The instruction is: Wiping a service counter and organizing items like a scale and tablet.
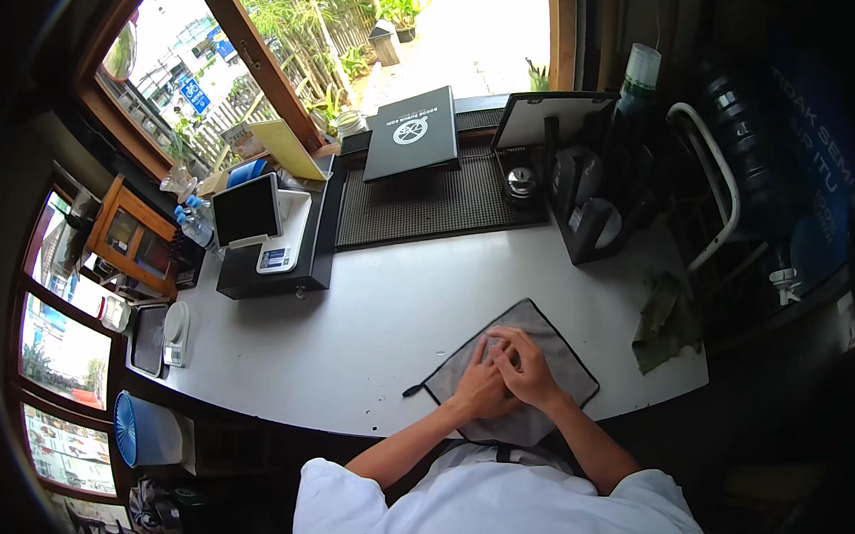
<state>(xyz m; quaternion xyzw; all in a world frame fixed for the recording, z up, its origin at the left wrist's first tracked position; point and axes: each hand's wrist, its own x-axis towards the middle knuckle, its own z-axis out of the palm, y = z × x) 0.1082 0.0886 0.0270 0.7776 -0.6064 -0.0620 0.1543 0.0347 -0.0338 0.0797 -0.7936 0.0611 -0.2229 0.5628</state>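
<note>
A grey cloth with a dark edge and a small corner loop [554, 347] lies spread at the front edge of the white counter [317, 334]. Over the cloth, my left hand [482, 386] and my right hand [526, 369] touch each other, the right partly on top of the left. The fingertips of both meet near the middle of the cloth. Whether anything small is between my fingers cannot be told. A few small specks lie on the counter left of the cloth.
At the left stand a tablet point-of-sale terminal [247, 210] on a black cash drawer [276, 276], and a white kitchen scale [177, 332]. Behind are a rubber bar mat [411, 204], a black menu folder [412, 133] and a black organizer [582, 240]. A green cloth [666, 322] hangs over the right edge.
</note>
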